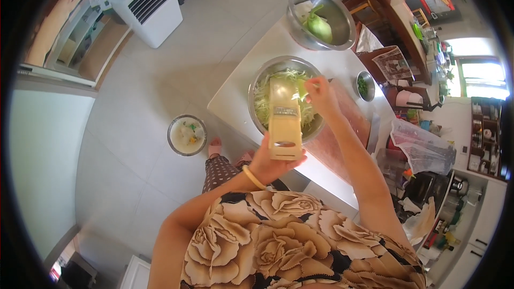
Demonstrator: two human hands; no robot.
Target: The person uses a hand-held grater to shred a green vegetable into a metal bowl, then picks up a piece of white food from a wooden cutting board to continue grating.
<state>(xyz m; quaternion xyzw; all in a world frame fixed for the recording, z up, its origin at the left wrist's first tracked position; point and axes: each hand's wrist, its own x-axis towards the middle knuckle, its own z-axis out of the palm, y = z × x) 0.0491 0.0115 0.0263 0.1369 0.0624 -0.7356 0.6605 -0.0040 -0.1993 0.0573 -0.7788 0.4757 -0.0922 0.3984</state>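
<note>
My left hand [268,164] grips the lower end of a yellow hand grater [285,132], whose metal blade sits midway along it. The grater's far end reaches over a steel bowl [253,102] that holds pale green vegetable shreds [264,104]. Pinched in the fingers of my right hand [320,95] is a piece of light green vegetable [301,89], beside the grater's upper right edge and above the bowl. Whether that piece touches the grater, I cannot tell.
A larger steel bowl [341,18] holds a round green vegetable [319,28]. Right of my right arm lie a wooden cutting board [353,108], a knife [373,132] and a small bowl of chopped greens [362,85]. A lined waste bin [187,135] stands on the floor.
</note>
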